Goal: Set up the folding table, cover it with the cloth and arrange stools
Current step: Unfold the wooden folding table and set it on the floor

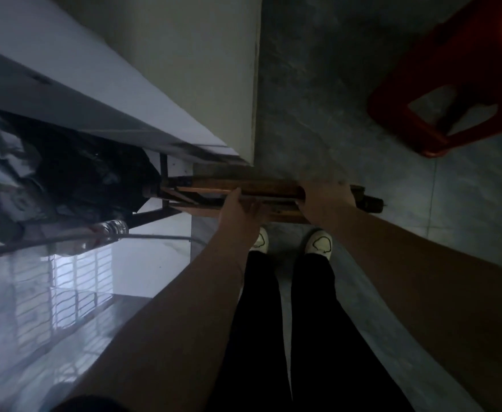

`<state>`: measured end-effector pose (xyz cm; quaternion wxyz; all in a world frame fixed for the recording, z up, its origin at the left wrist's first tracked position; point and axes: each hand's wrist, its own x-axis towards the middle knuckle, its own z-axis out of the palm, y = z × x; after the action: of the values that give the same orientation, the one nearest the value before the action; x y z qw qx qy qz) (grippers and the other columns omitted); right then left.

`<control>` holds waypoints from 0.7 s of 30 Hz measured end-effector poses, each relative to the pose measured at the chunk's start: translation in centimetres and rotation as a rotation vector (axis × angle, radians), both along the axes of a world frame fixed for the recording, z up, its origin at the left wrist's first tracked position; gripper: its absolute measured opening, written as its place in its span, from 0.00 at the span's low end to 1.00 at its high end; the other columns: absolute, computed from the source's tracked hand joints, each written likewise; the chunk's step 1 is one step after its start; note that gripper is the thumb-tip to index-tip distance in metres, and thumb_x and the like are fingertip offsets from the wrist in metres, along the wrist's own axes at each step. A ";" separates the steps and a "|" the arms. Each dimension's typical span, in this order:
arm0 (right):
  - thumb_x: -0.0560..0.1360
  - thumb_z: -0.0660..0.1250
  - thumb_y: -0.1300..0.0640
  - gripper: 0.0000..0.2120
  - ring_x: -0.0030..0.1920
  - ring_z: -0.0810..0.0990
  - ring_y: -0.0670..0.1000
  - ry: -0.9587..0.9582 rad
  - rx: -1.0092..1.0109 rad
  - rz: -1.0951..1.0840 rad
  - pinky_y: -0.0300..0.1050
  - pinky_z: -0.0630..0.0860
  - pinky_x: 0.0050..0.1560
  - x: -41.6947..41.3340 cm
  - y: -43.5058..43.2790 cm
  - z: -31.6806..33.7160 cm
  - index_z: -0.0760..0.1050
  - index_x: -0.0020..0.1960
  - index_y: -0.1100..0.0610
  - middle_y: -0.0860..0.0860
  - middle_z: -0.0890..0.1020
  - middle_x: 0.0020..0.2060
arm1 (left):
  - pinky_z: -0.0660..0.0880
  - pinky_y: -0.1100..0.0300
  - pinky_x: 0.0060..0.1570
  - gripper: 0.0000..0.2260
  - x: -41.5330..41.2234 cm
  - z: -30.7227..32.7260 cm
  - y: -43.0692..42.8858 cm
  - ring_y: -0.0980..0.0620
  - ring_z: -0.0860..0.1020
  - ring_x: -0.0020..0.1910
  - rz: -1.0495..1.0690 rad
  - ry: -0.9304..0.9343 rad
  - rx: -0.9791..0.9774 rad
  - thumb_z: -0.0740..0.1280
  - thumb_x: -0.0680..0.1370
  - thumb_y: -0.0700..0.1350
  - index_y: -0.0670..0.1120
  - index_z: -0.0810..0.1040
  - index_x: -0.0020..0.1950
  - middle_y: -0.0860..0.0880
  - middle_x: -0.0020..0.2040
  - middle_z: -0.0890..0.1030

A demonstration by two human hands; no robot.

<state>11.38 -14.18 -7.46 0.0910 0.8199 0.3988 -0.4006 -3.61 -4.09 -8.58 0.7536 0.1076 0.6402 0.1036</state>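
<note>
Looking straight down, the person holds the folding table (261, 197) with both hands in the middle of the frame. It is folded flat and stands on its edge, a thin brown wooden bundle. Its long side runs left to right across the picture, just above the person's white shoes (319, 243).

The left hand (237, 208) is closed around the near edge, left of the middle. The right hand (325, 197) is closed over the top, closer to the right end. Both hands look about the same way along, so neither one is nearer.

The left end of the table pokes in under a white ledge (95, 93), next to a dark bag (80, 179). So it probably has to slide to the right, along its long side, to get out.

A red stool (457, 84) waits on the grey floor (318, 99) at the upper right. No cloth can be seen.
</note>
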 end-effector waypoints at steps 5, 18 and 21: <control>0.76 0.63 0.51 0.11 0.52 0.79 0.58 0.047 -0.058 -0.012 0.54 0.73 0.54 -2.6 -1.0 0.5 0.72 0.58 0.50 0.53 0.79 0.52 | 0.76 0.46 0.61 0.12 -1.7 -0.5 -1.1 0.42 0.78 0.60 0.229 -0.126 -0.095 0.58 0.84 0.50 0.44 0.76 0.57 0.42 0.59 0.80; 0.77 0.63 0.47 0.14 0.62 0.78 0.58 0.082 -0.066 -0.085 0.55 0.71 0.63 -8.4 -4.6 4.7 0.74 0.61 0.46 0.52 0.80 0.60 | 0.82 0.42 0.45 0.08 -6.5 1.2 -3.0 0.44 0.77 0.47 0.171 -0.024 -0.196 0.58 0.85 0.45 0.42 0.72 0.57 0.42 0.48 0.77; 0.76 0.65 0.46 0.09 0.57 0.80 0.58 0.073 -0.032 -0.175 0.55 0.75 0.60 -9.3 -6.4 8.0 0.75 0.54 0.47 0.52 0.81 0.54 | 0.76 0.46 0.55 0.10 -6.7 4.5 -3.7 0.45 0.78 0.48 0.061 -0.051 -0.205 0.58 0.85 0.45 0.41 0.74 0.50 0.42 0.47 0.77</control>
<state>2.09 -20.62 0.55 0.0544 0.8349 0.3222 -0.4429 -10.30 -7.84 -4.08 0.7730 0.0079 0.6312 0.0634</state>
